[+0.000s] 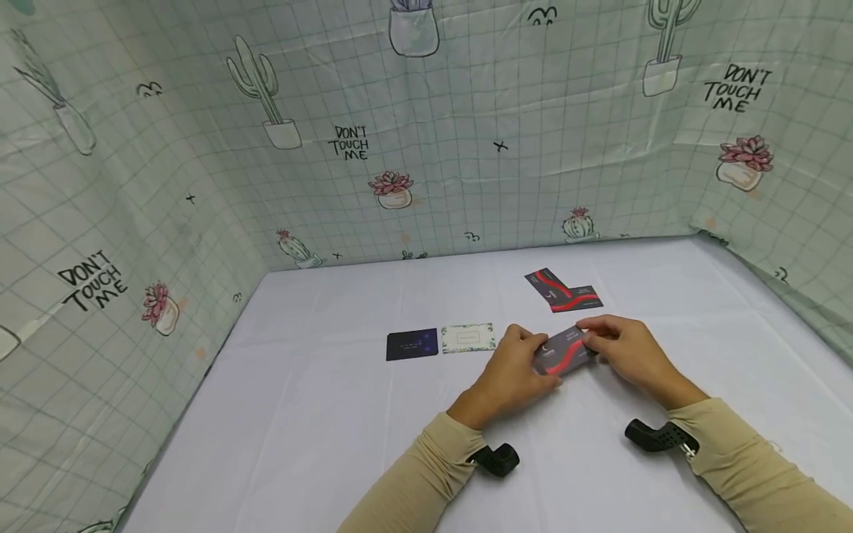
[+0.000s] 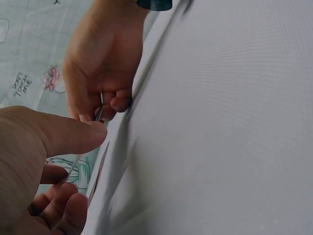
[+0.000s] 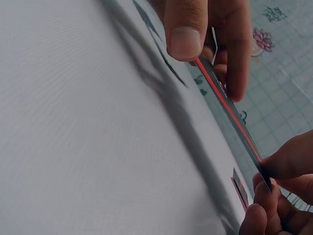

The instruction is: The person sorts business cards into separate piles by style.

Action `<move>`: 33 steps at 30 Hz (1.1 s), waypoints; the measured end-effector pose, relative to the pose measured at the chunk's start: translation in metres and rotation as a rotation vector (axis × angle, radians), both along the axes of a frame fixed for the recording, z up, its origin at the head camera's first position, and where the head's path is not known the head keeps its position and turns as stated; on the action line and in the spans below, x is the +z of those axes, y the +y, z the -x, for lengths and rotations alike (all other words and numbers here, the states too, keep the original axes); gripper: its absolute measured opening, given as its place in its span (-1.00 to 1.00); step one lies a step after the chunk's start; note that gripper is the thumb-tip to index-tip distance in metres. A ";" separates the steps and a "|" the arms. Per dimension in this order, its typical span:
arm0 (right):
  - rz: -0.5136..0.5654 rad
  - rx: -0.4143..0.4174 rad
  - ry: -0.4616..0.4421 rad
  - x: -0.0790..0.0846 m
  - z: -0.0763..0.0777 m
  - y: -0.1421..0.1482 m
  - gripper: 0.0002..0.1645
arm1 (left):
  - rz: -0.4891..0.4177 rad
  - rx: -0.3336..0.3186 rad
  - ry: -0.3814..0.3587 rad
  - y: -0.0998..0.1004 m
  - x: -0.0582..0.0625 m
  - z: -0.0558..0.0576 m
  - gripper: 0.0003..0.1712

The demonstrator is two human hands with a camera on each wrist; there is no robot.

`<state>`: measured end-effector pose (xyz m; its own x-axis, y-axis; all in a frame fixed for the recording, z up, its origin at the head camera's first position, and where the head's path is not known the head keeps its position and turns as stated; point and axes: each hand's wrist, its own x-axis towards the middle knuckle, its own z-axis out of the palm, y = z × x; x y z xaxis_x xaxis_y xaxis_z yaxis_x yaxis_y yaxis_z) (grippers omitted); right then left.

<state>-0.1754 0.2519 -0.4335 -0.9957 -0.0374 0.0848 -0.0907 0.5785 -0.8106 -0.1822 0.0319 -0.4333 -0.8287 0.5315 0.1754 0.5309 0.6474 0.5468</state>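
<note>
A dark grey business card (image 1: 563,354) with a red wavy stripe is held between both hands, tilted and raised over the white table. My left hand (image 1: 513,374) grips its left end, with the thumb on the near edge. At the far right corner, my right hand (image 1: 629,352) pinches the card between thumb and fingers. Seen nearly edge-on in the right wrist view, the card (image 3: 227,105) looks thin. Two matching red-striped cards, one angled (image 1: 543,281) and one flatter (image 1: 586,297), lie overlapping just beyond the hands.
Left of the hands, a dark blue card pile (image 1: 412,345) lies beside a white card with a leafy border (image 1: 469,337). A gridded cactus-print cloth (image 1: 453,178) stands around the back and sides of the white tabletop (image 1: 300,429). Black devices sit at both wrists.
</note>
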 end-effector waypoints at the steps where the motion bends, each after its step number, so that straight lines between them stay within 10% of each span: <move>1: 0.006 0.004 -0.004 0.000 0.001 0.000 -0.61 | -0.008 0.003 -0.002 -0.001 0.001 0.001 -0.28; 33: 0.166 0.053 -0.090 0.002 0.046 -0.014 -0.55 | -0.100 0.120 0.027 -0.027 0.004 0.044 -0.36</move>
